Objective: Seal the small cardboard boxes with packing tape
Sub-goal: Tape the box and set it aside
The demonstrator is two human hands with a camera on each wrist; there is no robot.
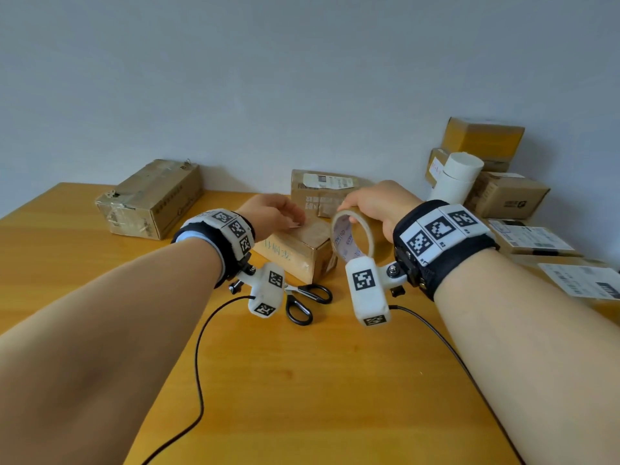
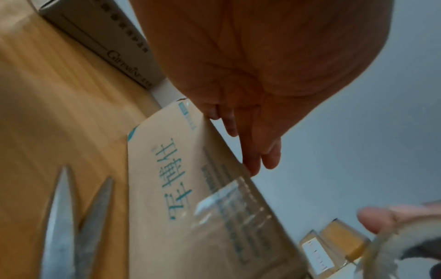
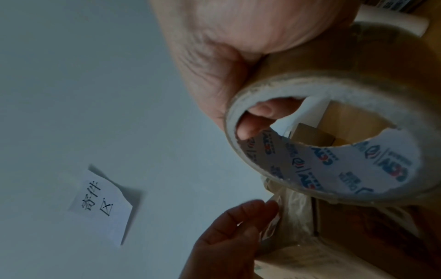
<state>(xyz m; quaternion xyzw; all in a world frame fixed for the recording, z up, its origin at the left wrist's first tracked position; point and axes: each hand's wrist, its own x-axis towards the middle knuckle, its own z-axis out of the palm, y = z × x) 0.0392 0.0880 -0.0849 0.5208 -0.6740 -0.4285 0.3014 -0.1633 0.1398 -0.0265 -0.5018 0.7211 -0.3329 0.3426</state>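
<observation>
A small cardboard box (image 1: 295,253) with teal print (image 2: 167,188) sits mid-table. My left hand (image 1: 278,213) reaches over it, and its straight fingers (image 2: 253,151) lie along the top's far edge. In the right wrist view those fingertips (image 3: 250,211) touch a wrinkled strip of clear tape (image 3: 293,203) that runs from the roll down onto the box (image 3: 298,254). My right hand (image 1: 375,203) grips the packing tape roll (image 1: 340,241) upright, just right of the box, with one finger inside the printed core (image 3: 334,166).
Black-handled scissors (image 1: 307,302) lie open in front of the box, their blades (image 2: 59,226) pointing left. A large worn box (image 1: 151,199) stands back left, another box (image 1: 322,193) behind. Stacked boxes (image 1: 486,142), a white tube (image 1: 459,176) and flat parcels (image 1: 536,239) crowd the right.
</observation>
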